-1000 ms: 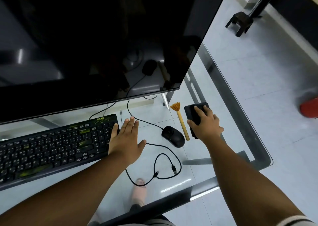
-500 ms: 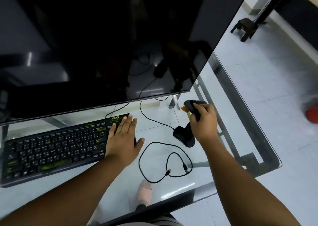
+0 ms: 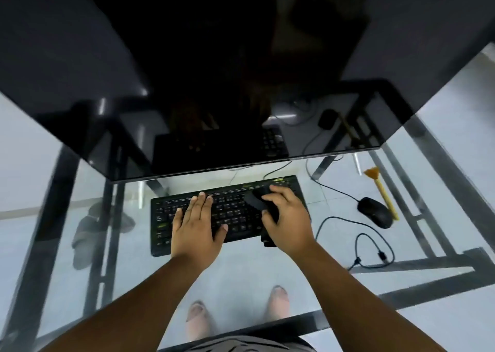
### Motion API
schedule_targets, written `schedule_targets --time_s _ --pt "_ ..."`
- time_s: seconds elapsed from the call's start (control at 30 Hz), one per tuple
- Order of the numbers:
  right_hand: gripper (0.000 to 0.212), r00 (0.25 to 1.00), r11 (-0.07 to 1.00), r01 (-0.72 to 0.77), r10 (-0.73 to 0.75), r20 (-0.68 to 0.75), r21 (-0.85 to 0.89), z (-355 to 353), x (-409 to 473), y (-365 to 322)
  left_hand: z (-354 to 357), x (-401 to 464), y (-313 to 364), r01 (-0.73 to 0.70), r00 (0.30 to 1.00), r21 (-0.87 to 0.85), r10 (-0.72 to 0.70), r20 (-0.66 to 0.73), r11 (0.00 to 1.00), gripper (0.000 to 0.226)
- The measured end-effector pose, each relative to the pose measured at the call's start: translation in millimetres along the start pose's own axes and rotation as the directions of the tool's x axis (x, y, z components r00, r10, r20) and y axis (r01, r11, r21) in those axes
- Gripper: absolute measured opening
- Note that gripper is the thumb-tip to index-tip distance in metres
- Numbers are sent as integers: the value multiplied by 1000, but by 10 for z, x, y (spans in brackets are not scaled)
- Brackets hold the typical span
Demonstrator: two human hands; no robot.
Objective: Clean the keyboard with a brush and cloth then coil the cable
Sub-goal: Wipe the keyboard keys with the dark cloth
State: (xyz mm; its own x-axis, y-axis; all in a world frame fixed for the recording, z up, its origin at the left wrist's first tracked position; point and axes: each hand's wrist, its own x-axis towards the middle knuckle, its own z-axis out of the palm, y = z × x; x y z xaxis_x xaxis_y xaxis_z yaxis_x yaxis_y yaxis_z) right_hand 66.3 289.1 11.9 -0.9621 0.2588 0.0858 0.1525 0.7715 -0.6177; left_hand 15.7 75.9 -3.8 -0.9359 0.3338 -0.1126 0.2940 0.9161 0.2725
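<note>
A black keyboard (image 3: 235, 209) lies on the glass desk in front of the monitor. My left hand (image 3: 197, 224) rests flat on its left half, fingers spread, holding nothing. My right hand (image 3: 288, 217) grips a black cloth (image 3: 255, 200) and presses it on the keyboard's right half. A yellow brush (image 3: 381, 191) with orange bristles lies on the glass to the right, untouched. The keyboard's black cable (image 3: 356, 241) lies in loose loops on the glass right of the keyboard, its plug end free.
A large dark monitor (image 3: 214, 70) overhangs the back of the desk. A black mouse (image 3: 375, 212) sits next to the brush. The glass desk (image 3: 241, 271) has black frame bars beneath. Feet and sandals show through the glass.
My right hand lifted the black cloth from the right side of the desk and brought it onto the keyboard. My left hand slid from the keyboard's right end to its left half. The view swung left.
</note>
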Motion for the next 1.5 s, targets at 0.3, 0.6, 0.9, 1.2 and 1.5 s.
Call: schedule_targets --time_s 0.3,0.6,0.9,1.2,1.5 --pt "34 988 998 18 -8 153 -62 700 124 -946 -173 -314 -1103 114 993 -22 -113 32 993 109" --pt "50 947 967 -61 134 290 -248 1026 133 -1062 -52 -436 -1539 99 967 13 -100 236 995 114" --pt "46 862 956 259 -162 481 -141 1125 169 -1110 59 -457 -1607 48 976 41 -56 212 998 99" --pt "44 889 972 217 -159 429 -89 1301 333 -1375 78 -463 -1620 38 969 76 -56 242 996 97" --pt "43 922 986 134 -87 377 -99 1329 472 -1340 58 -500 -1631 111 963 52 -121 240 992 115"
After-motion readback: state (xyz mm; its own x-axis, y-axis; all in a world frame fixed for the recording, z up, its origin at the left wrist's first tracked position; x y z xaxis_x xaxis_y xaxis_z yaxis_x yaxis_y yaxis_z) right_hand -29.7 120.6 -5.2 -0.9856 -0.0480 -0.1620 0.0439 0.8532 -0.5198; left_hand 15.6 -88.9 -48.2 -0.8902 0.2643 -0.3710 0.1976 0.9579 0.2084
